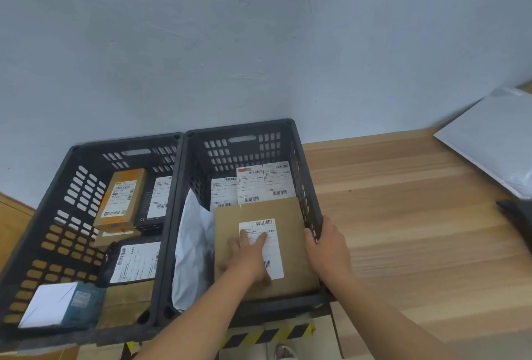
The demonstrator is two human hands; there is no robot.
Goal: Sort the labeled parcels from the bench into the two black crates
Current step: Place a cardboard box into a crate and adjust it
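Inside the right crate point(305, 175), near its front wall: left hand point(249, 259) reaches in from below, forearm angled up and rightward, palm down, fingers spread and laid flat on a brown parcel point(259, 244). Two fingertips rest on the parcel's white label point(267, 247); thumb side partly blurred. The hand presses rather than grips; nothing is closed in it.

Right hand point(328, 247) sits on the crate's right wall, forearm coming in from the lower right. Fingers curl over the rim into the crate, thumb outside, so the hand is closed on the wall. Fingertips lie just beside the parcel's right edge; contact with the parcel cannot be told.

Brown parcel: flat, rectangular, plain kraft face, barcode label slightly tilted. It lies on top of other contents in the crate's front half. Behind it, toward the crate's back wall, three white labelled parcels point(253, 187) side by side. Left of it, a crumpled white bag point(190, 244) stands against the crate's left wall.

Left crate point(57, 215) touches the right crate's left side. It holds an orange box point(121, 198), dark labelled parcels point(135, 261), a white-and-blue box point(57, 308).

Right of the right crate: wooden bench point(403, 215), with a grey mailer point(489, 135) at its far end.
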